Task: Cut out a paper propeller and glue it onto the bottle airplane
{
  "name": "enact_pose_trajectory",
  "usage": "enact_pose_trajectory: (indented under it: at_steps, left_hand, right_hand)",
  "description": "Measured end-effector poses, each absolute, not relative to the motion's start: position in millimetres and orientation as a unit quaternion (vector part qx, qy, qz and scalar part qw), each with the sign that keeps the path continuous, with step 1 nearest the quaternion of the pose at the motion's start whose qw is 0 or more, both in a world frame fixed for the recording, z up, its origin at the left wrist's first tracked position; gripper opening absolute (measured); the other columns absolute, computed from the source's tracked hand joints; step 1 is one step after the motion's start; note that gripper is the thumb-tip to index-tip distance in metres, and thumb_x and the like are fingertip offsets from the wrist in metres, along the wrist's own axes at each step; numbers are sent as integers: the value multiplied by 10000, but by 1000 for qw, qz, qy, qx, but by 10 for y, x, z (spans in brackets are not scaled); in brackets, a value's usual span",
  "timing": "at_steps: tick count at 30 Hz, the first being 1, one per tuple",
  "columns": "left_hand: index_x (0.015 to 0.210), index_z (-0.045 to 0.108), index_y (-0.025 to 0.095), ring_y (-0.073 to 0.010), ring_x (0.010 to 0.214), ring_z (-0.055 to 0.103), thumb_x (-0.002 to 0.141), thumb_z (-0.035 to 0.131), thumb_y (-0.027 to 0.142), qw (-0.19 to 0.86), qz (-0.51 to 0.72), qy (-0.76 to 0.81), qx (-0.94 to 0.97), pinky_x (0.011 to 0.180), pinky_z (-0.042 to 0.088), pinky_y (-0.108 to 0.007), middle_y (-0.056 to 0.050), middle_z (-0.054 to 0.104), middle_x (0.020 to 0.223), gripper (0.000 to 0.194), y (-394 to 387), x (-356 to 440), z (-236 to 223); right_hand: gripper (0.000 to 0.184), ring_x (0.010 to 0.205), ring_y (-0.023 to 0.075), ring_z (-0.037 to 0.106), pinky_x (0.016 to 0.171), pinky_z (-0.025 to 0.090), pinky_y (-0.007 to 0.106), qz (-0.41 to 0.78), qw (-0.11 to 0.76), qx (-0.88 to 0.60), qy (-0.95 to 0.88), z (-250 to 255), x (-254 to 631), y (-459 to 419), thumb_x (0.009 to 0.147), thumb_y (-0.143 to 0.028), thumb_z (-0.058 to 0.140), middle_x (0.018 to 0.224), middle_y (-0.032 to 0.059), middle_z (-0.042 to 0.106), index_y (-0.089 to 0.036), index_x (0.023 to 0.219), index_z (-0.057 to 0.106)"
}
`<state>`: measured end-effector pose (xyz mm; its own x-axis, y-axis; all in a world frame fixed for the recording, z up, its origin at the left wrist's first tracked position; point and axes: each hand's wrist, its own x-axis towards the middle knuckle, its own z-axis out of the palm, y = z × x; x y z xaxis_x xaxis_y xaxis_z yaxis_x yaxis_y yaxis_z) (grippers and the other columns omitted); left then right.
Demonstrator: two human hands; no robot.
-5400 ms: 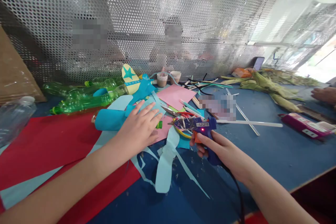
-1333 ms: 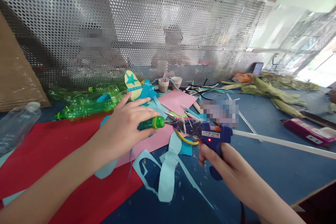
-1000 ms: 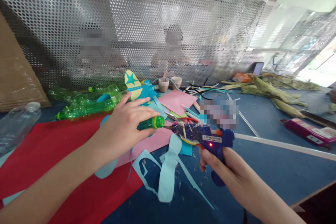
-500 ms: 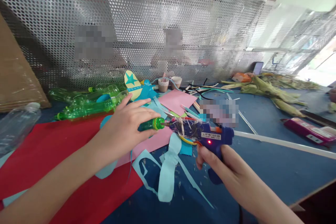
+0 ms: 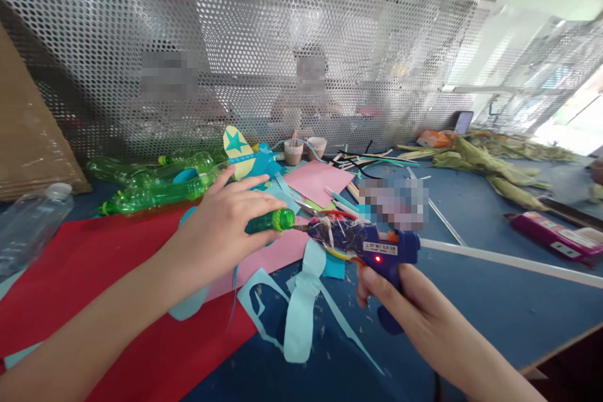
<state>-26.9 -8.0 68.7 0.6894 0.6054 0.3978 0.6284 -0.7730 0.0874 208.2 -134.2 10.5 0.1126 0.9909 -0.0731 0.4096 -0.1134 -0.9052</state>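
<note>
My left hand (image 5: 230, 217) is closed around a green plastic bottle (image 5: 266, 222), its threaded mouth pointing right; the palm and fingers hide most of the bottle. My right hand (image 5: 393, 295) grips the handle of a dark blue hot glue gun (image 5: 362, 245) with a red light lit on its side. The gun's metal nozzle is at the rim of the bottle mouth; I cannot tell whether the two touch. A long white glue stick (image 5: 499, 259) sticks out of the gun's back. Light blue paper cut-outs (image 5: 304, 314) lie below, between my hands.
Red paper (image 5: 188, 352) and pink paper (image 5: 320, 181) cover parts of the blue table (image 5: 475, 320). Green bottles (image 5: 155, 195) lie at the left, near a clear bottle (image 5: 32, 226). Two small cups (image 5: 293, 152) stand by the perforated metal panel (image 5: 264, 50). Corn husks (image 5: 480, 163) and a purple box (image 5: 551, 235) are at right.
The glue gun has shifted slightly right and down with my right hand. My left hand and the bottle have barely moved.
</note>
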Motion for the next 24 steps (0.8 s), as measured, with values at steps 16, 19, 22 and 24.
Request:
enact_pose_trajectory:
  at_steps: [16,19,22,24]
  left_hand:
    - [1019,734,259,-335,1286,534,773,780,259,7,-195,-349,-916,1148,135,-678,-23,756,1118,251,-119,-235,711]
    - [1020,729,275,-320,1296,525,781,775,274,2,-194,-353,-915,1156,130,-662,-1,755,1121,244,-125,-222,711]
    - [1019,725,279,-303,1304,517,789,771,275,5,-188,-353,-916,1164,130,-637,20,752,1127,235,-127,-221,706]
    - [1016,725,275,-296,1300,521,796,767,283,9,-186,-353,-917,1167,129,-625,25,754,1119,223,-130,-228,705]
  right_hand:
    - [548,576,162,472,524,397,274,303,384,-646,-586,125,2123,-1261,885,-686,428,643,4,558,-213,690,624]
    - [538,539,154,444,498,380,271,279,377,-654,-593,126,2117,-1247,882,-673,437,602,-8,529,-211,673,615]
    - [504,524,151,444,490,378,271,263,384,-651,-599,143,2119,-1276,887,-638,460,590,-10,538,-211,666,611]
    - [466,526,149,447,496,385,268,252,394,-651,-598,164,2127,-1301,892,-595,478,590,-13,540,-213,660,611]
